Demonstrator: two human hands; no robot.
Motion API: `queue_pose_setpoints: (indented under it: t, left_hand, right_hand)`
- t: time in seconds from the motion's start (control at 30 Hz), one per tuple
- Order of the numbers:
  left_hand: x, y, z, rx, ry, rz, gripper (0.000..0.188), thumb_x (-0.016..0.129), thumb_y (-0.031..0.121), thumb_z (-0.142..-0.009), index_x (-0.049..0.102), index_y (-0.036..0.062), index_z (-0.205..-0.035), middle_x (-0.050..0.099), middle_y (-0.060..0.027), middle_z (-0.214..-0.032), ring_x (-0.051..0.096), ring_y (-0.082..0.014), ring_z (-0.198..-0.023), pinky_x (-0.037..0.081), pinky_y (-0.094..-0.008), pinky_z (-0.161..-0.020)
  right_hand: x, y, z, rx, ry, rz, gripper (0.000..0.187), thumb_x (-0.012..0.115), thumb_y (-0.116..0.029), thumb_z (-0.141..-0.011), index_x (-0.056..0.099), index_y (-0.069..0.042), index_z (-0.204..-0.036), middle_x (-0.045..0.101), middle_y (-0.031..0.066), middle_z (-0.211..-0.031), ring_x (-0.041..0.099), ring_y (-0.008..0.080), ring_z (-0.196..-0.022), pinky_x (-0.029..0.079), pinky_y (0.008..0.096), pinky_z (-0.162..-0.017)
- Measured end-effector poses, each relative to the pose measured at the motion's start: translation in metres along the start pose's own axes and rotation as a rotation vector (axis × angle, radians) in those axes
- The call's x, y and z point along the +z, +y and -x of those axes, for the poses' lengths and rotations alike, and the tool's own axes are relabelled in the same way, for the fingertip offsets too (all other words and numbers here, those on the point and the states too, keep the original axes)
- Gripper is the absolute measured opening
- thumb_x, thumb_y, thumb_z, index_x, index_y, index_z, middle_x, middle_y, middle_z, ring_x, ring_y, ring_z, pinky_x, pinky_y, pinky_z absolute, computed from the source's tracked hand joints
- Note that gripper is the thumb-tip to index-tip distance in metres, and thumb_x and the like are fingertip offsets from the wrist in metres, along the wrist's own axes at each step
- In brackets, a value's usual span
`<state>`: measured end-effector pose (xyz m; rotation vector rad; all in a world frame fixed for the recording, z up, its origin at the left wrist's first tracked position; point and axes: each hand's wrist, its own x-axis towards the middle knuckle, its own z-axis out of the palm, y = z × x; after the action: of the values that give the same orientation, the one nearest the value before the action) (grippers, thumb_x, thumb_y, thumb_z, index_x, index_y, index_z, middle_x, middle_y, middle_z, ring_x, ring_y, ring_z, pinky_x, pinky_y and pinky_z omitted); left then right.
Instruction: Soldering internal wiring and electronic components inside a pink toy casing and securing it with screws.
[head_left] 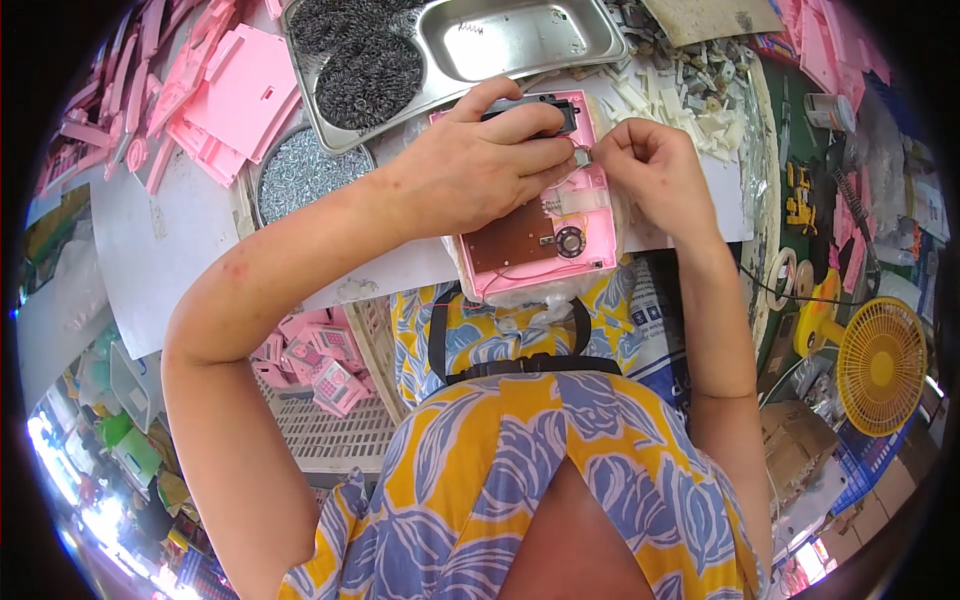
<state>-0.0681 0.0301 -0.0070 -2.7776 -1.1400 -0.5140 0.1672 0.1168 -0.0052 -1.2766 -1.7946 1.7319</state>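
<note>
A shallow pink plastic housing [596, 225] lies at the table's front edge, its inside facing up. In it sit a brown circuit board [515, 240], a small round speaker [570, 241] with thin wires, and a black plastic part [560, 112] at the far end. My left hand [490, 165] reaches over the housing, its fingers curled down on the black part and the housing's inside, steadying it. At the right wall, my right hand [655, 170] has thumb and forefinger pinched together beside a small metal piece [583, 157]; what the pinch holds is too small to tell.
Beyond the housing stands a metal tray [520, 35] with black springs [368, 80]. A round container of screws [312, 175] is at left, near stacked pink panels [245, 90]. White plastic pieces [650, 105] lie at right. A yellow fan [880, 367] stands far right; a crate [335, 430] sits below.
</note>
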Motion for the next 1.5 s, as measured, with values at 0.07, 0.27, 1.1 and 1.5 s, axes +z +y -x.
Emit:
queue_pose_setpoints:
  t: [0.07, 0.27, 1.1, 1.5]
  left_hand:
    - [-0.001, 0.000, 0.001, -0.004, -0.013, -0.008, 0.042, 0.060, 0.023, -0.086, 0.070, 0.0124, -0.125, 0.062, 0.0016, -0.133, 0.049, -0.0188, -0.129, 0.032, -0.0449, -0.111]
    - [0.003, 0.002, 0.000, -0.009, -0.007, -0.050, 0.040, 0.057, 0.023, -0.088, 0.069, 0.0127, -0.125, 0.061, -0.0002, -0.133, 0.048, -0.0187, -0.130, 0.032, -0.0456, -0.112]
    - [-0.009, 0.000, 0.006, 0.039, 0.123, 0.003, 0.030, 0.064, 0.019, -0.079, 0.070, 0.0112, -0.107, 0.065, -0.0003, -0.120, 0.055, -0.0204, -0.119, 0.037, -0.0434, -0.110]
    - [0.013, 0.012, -0.007, -0.135, 0.116, 0.163, 0.015, 0.068, 0.021, -0.077, 0.070, 0.0151, -0.091, 0.064, 0.0028, -0.104, 0.055, -0.0191, -0.113, 0.036, -0.0439, -0.103]
  right_hand:
    - [-0.014, -0.008, -0.002, 0.062, -0.014, 0.015, 0.014, 0.071, -0.011, -0.087, 0.071, 0.003, -0.088, 0.067, 0.0014, -0.073, 0.057, 0.0059, -0.062, 0.046, 0.0251, -0.056]
    - [-0.001, -0.009, 0.000, -0.158, 0.068, 0.387, 0.017, 0.073, -0.014, -0.081, 0.072, 0.002, -0.086, 0.069, 0.0067, -0.069, 0.062, 0.0122, -0.060, 0.050, 0.0288, -0.059]
    - [-0.010, -0.009, -0.003, 0.069, -0.057, 0.077, 0.019, 0.076, -0.017, -0.090, 0.073, 0.002, -0.094, 0.066, 0.0004, -0.069, 0.051, 0.0037, -0.051, 0.037, 0.0208, -0.045]
    - [0.013, -0.015, 0.011, -0.169, 0.165, 0.476, 0.022, 0.077, -0.017, -0.086, 0.071, 0.004, -0.083, 0.069, 0.0069, -0.067, 0.061, 0.0109, -0.059, 0.050, 0.0282, -0.056]
